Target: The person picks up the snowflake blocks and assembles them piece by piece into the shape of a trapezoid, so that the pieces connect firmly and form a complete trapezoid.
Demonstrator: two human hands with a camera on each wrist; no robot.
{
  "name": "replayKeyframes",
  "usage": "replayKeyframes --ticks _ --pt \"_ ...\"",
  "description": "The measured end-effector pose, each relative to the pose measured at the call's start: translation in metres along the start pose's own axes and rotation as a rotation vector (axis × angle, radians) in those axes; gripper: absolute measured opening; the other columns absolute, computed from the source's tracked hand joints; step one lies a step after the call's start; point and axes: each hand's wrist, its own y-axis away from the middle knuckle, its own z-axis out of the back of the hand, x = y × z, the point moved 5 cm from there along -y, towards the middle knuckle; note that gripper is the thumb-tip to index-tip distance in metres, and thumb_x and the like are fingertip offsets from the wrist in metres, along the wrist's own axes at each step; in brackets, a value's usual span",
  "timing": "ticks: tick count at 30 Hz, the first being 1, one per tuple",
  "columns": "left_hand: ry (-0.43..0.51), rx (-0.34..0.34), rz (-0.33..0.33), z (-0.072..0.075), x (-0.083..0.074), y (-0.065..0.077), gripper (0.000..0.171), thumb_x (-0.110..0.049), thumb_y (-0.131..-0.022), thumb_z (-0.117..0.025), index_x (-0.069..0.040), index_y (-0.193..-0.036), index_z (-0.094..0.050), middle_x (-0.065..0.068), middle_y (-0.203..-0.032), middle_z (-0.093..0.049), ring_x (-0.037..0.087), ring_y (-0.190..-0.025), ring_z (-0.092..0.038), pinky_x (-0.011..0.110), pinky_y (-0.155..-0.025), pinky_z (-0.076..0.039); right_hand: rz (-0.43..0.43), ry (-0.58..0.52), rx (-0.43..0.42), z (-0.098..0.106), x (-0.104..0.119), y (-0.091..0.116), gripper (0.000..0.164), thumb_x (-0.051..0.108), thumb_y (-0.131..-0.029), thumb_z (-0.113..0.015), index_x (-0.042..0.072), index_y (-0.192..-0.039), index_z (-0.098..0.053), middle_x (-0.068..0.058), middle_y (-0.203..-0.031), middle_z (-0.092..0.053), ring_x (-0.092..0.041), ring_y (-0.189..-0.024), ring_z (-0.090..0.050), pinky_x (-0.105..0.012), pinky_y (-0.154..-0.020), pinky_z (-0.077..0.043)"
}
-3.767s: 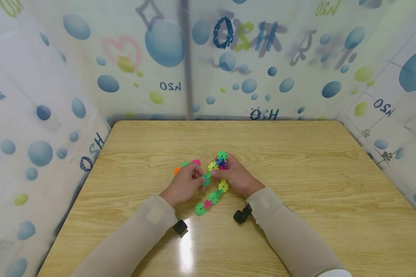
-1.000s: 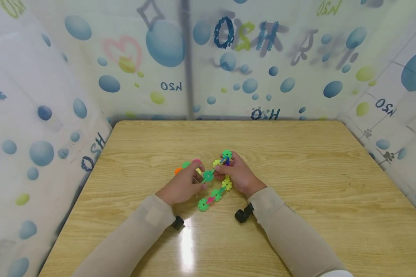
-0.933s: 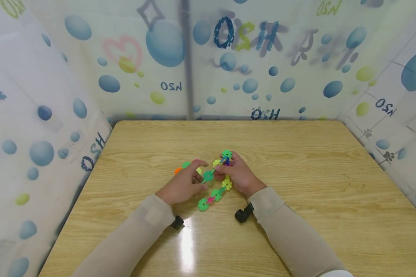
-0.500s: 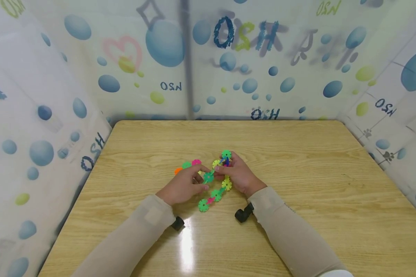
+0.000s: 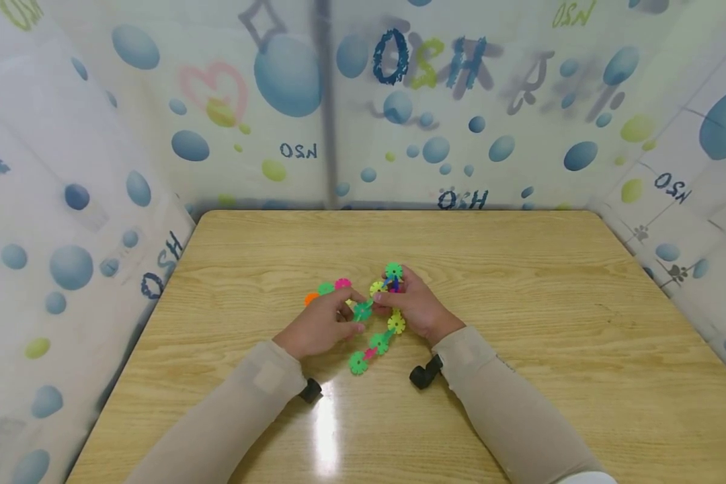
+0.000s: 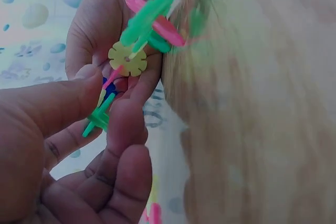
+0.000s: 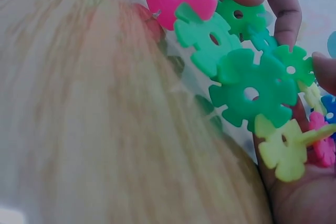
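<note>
A chain of notched plastic snowflake discs (image 5: 380,343), green, pink, yellow and blue, is held up between the hands. My right hand (image 5: 422,310) grips its middle, the thumb on top near a yellow disc (image 5: 378,290). From this grip the lower part of the chain hangs toward the front, ending in a green disc (image 5: 358,363). My left hand (image 5: 322,321) has thumb and index finger at either side of a green disc (image 5: 362,311) at the chain's other end, pinching it. In the left wrist view, green discs (image 6: 100,119) show between that thumb and index finger.
Behind my left hand, loose discs lie on the wooden table (image 5: 520,282): an orange one (image 5: 311,298), a green one (image 5: 325,288) and a pink one (image 5: 342,284). Patterned curtains (image 5: 230,168) stand along the table's back and sides.
My left index finger, lifted away about a second ago, has come down beside the green disc. The chain's hanging end has swung slightly toward the front. My right hand keeps its hold.
</note>
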Motion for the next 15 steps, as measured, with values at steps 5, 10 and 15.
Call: replayKeyframes --ticks 5,10,15 --pt "-0.07 -0.017 0.002 0.007 0.002 0.001 0.056 -0.03 -0.097 -0.079 -0.025 -0.149 -0.056 0.004 -0.113 -0.068 0.015 -0.085 -0.068 0.036 -0.079 -0.056 0.005 -0.006 -0.028 0.003 -0.002 -0.002 0.04 -0.005 -0.102 -0.062 -0.006 -0.135 -0.039 -0.001 -0.098 -0.072 -0.015 -0.086 -0.074 -0.032 -0.083 -0.062" --pt "-0.125 -0.103 0.016 0.029 0.008 0.001 0.047 -0.032 -0.104 -0.068 -0.019 -0.148 -0.056 0.006 -0.114 -0.066 0.02 -0.082 -0.064 0.035 -0.07 -0.055 0.004 -0.046 -0.044 0.002 -0.001 -0.001 0.038 -0.006 -0.102 -0.061 -0.006 -0.133 -0.039 0.0 -0.095 -0.072 -0.015 -0.085 -0.074 -0.031 -0.083 -0.063" --pt "-0.194 -0.139 0.112 0.046 0.014 0.004 0.032 -0.02 -0.107 -0.062 -0.009 -0.137 -0.061 0.012 -0.107 -0.063 0.022 -0.07 -0.058 0.034 -0.064 -0.051 -0.007 -0.066 -0.058 0.002 0.0 -0.001 0.039 -0.008 -0.102 -0.06 -0.005 -0.134 -0.039 -0.001 -0.095 -0.071 -0.017 -0.084 -0.074 -0.032 -0.083 -0.063"
